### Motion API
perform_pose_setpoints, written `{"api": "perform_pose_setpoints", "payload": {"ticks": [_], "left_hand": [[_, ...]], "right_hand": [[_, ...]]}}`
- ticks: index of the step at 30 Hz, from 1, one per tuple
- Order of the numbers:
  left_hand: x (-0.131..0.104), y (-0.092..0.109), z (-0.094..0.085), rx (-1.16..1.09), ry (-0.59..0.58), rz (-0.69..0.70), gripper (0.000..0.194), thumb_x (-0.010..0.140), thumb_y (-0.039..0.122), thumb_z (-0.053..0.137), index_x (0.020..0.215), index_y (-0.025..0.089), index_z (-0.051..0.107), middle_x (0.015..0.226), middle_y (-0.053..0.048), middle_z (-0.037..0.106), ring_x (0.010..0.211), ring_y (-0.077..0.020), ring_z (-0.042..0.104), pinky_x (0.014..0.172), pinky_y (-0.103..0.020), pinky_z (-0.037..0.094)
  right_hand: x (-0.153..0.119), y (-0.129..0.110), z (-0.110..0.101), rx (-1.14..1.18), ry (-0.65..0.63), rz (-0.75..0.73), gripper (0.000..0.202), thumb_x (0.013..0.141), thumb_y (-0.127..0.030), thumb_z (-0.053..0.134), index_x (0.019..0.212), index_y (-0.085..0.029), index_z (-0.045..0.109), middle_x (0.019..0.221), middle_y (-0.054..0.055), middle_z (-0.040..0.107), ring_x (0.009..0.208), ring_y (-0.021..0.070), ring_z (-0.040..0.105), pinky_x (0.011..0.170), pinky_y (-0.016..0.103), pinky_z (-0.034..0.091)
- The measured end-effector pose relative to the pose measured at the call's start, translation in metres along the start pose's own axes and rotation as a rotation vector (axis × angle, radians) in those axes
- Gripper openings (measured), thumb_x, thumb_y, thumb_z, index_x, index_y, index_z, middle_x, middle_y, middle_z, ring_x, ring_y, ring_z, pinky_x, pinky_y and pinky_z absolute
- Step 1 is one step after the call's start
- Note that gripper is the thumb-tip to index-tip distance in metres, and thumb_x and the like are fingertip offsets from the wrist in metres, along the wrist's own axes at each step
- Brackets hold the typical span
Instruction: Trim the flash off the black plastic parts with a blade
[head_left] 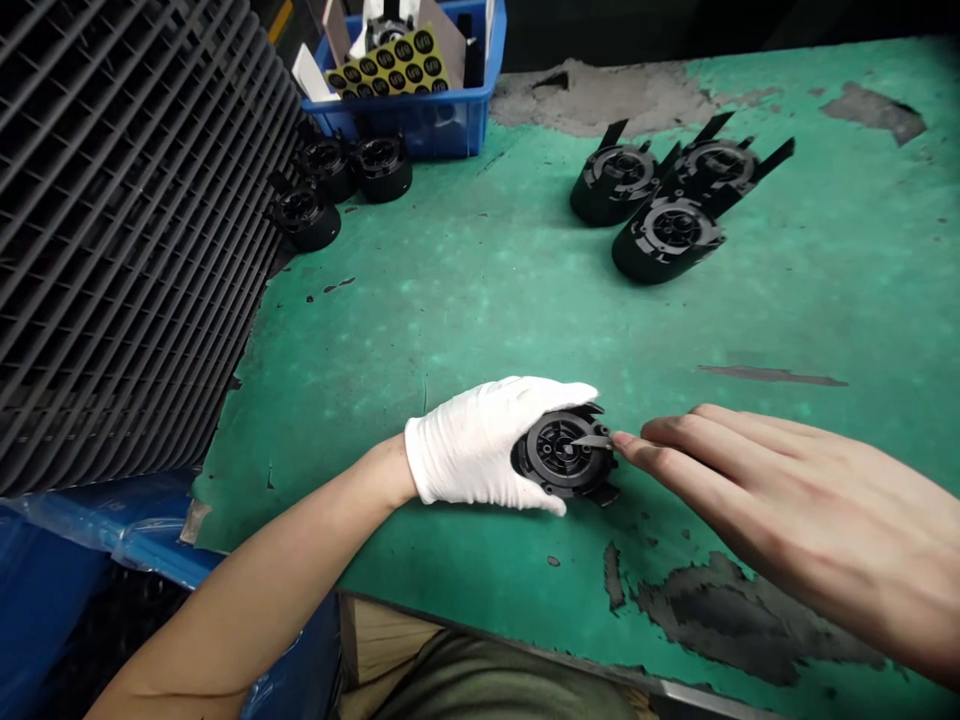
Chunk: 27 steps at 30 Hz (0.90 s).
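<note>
My left hand (501,440), in a white glove, is closed around a round black plastic housing (566,455) on the green table. Its thumb and fingers press the sides, and the ribbed, ringed face points up. My bare right hand (780,500) pinches a small pointed metal blade (592,441) between thumb and fingertips. The blade's tip lies over the face of the housing, near its middle; whether it touches cannot be made out. Any handle is hidden by the fingers.
Three black housings with upright tabs (667,240) stand at the back right. Shorter black housings (382,168) sit by a blue bin (450,120) holding a yellow sticker sheet (397,68). A dark grid rack (135,220) rises at left. The green tabletop (487,300) has worn patches.
</note>
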<state>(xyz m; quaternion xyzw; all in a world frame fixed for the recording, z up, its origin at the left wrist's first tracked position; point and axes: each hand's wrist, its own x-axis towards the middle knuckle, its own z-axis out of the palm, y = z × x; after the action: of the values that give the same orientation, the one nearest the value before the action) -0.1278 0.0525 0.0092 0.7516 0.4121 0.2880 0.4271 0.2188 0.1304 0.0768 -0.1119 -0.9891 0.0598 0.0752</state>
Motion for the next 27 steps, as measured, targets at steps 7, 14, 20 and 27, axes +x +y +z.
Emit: {"api": "perform_pose_setpoints", "payload": {"ticks": [7, 14, 20, 27], "left_hand": [[-0.001, 0.001, 0.001, -0.004, 0.011, 0.011, 0.127, 0.091, 0.079, 0.114, 0.192, 0.023, 0.062, 0.19, -0.025, 0.074, 0.178, -0.0524, 0.072, 0.156, -0.069, 0.056], [0.0, 0.001, 0.002, 0.022, 0.021, 0.013, 0.127, 0.088, 0.071, 0.118, 0.191, 0.024, 0.062, 0.188, -0.026, 0.074, 0.176, -0.0529, 0.073, 0.154, -0.071, 0.057], [-0.002, 0.004, 0.002, 0.055, 0.03, 0.052, 0.12, 0.096, 0.068, 0.113, 0.192, 0.021, 0.06, 0.185, -0.027, 0.074, 0.174, -0.051, 0.073, 0.153, -0.068, 0.059], [-0.006, 0.01, -0.003, 0.141, 0.055, 0.043, 0.114, 0.106, 0.079, 0.103, 0.194, 0.021, 0.061, 0.173, -0.026, 0.079, 0.169, -0.0505, 0.074, 0.149, -0.071, 0.061]], "right_hand": [[-0.001, -0.015, -0.003, 0.084, 0.039, 0.095, 0.052, 0.119, -0.008, 0.046, 0.151, -0.029, 0.081, 0.113, 0.01, 0.082, 0.088, 0.0311, 0.077, 0.075, 0.045, 0.06], [0.007, -0.018, -0.012, 0.07, 0.052, 0.056, 0.043, 0.12, -0.013, 0.05, 0.143, -0.028, 0.083, 0.111, 0.007, 0.084, 0.087, 0.0276, 0.077, 0.073, 0.04, 0.065], [-0.001, -0.025, -0.008, 0.12, 0.008, 0.077, 0.043, 0.124, -0.013, 0.049, 0.148, -0.029, 0.081, 0.115, 0.006, 0.086, 0.088, 0.0257, 0.081, 0.073, 0.038, 0.068], [0.001, 0.02, -0.013, 0.147, 0.124, 0.072, 0.032, 0.131, -0.029, 0.057, 0.15, -0.032, 0.082, 0.117, 0.005, 0.091, 0.095, 0.0292, 0.086, 0.081, 0.046, 0.068]]}}
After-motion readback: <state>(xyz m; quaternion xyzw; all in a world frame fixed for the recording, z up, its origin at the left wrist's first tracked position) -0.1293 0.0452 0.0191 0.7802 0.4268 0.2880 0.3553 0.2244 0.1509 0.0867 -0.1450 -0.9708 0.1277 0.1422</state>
